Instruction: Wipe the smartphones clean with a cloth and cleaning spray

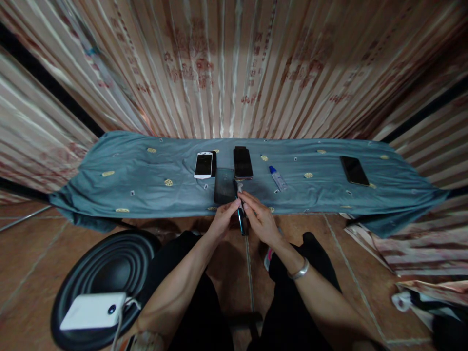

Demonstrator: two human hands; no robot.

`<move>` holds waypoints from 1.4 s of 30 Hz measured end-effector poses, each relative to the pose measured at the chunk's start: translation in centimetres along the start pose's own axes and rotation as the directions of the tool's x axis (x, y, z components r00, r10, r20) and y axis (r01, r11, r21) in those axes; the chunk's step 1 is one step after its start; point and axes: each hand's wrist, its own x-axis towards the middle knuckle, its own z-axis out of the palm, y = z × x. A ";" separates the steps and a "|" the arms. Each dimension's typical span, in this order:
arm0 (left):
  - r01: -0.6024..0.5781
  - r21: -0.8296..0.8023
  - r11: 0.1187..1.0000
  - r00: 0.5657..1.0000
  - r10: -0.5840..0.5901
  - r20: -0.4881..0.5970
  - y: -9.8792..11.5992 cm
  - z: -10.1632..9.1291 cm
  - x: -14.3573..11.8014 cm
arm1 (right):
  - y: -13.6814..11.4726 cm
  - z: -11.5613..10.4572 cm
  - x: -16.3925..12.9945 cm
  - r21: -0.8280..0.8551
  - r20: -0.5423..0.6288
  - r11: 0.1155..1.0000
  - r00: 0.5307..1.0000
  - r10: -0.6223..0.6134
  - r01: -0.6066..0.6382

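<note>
Over the front edge of the cloth-covered table, a dark phone with a shiny blue edge stands on its side between my hands. My left hand is closed on it, with the thumb along its edge. My right hand is closed against the other side, fingertips near the upper end. A small whitish piece shows just beyond the right fingertips; its kind is unclear. Behind my hands lie a dark translucent phone case, a black phone and a white phone that overlaps something dark.
A clear bottle with a blue cap lies right of centre. Another dark phone rests on the teal cloth at the right. On a round black stool at lower left sits a white power bank with a cable.
</note>
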 end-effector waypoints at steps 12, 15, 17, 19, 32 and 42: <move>-0.014 0.059 0.998 0.997 0.009 0.075 -1.0 0.1 -0.3 | 0.8 0.0 0.4 -0.015 0.005 0.999 0.999 0.043 -0.043; -0.033 0.083 0.996 0.996 0.026 0.088 -1.3 0.0 -0.2 | 1.3 -0.1 0.6 -0.016 -0.001 0.998 0.998 0.055 -0.055; -0.026 0.095 0.995 0.994 0.016 0.112 -1.3 0.0 -0.3 | 1.5 -0.2 0.7 -0.015 -0.010 0.998 0.998 0.066 -0.066; -0.015 0.095 0.995 0.990 0.002 0.139 -1.2 0.1 -0.5 | 1.6 -0.4 0.9 -0.011 -0.016 0.997 0.997 0.082 -0.082; 0.027 -0.001 1.000 0.998 -0.027 0.057 0.0 -0.1 -0.6 | 2.5 0.5 1.0 -0.004 -0.029 0.988 0.988 0.152 -0.153; -0.005 -0.081 0.997 0.999 0.002 -0.032 0.2 -1.2 0.6 | 1.9 0.4 0.6 -0.103 0.053 0.994 0.998 0.028 -0.022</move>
